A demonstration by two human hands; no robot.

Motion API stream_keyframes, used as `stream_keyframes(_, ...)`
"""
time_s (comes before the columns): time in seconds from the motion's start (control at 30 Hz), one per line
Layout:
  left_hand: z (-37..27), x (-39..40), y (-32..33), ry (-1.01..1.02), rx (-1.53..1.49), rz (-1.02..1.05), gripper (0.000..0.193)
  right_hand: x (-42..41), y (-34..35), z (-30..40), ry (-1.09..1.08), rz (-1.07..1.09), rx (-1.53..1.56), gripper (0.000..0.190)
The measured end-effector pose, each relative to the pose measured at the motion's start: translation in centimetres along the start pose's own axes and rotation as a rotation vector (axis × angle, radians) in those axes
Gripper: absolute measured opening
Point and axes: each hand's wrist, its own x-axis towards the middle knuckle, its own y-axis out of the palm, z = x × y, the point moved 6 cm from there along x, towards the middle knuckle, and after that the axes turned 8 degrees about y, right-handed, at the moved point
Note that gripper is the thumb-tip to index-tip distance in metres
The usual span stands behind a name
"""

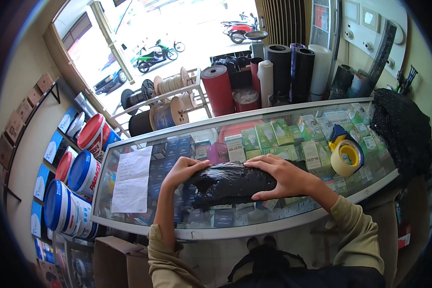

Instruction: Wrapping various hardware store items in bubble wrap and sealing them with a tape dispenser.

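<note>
A bundle in shiny black bubble wrap [230, 187] lies on the glass display counter [187, 235]. At its upper left edge my left hand [185, 171] holds the plastic, fingers bent and partly hidden behind it. My right hand [284, 176] grips the right end, thumb at the front and fingers across the top. To the right, a yellow and blue tape dispenser [336, 138] with a roll of pale tape [340, 162] rests on the glass. On the left side a creased sheet of lined paper [131, 183] bears handwriting.
Boxed light bulbs [266, 136] sit under the glass. Black bubble wrap [399, 133] is heaped at the counter's right end. Rolls of sheeting [216, 90] and cable spools [169, 113] stand behind the counter. Paint buckets [68, 212] line the left; a cardboard box [115, 262] is below.
</note>
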Motion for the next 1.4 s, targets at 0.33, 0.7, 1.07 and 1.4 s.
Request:
stream_keyframes(0.33, -10.9, -9.1, 11.1, 0.349, 0.66, -0.46, 0.037, -1.0, 1.9, 1.9, 0.265, -0.253, -0.14, 0.059)
stream_keyframes(0.7, -10.3, -6.9, 8.8, 0.294, 0.788, 0.17, 0.079, -4.6, 5.4, 6.0, 0.337, -0.368, 0.264, 0.045)
stream_keyframes(1.07, -10.8, -6.9, 9.2, 0.489, 0.771, 0.314, 0.075, -5.4, 1.2, 2.8, 0.159, -0.385, -0.508, 0.048)
stream_keyframes(1.4, -7.7, -8.7, 8.5, 0.762, 0.495, -0.034, 0.064, -6.7, 2.3, 4.4, -0.047, -0.565, -0.615, 0.012)
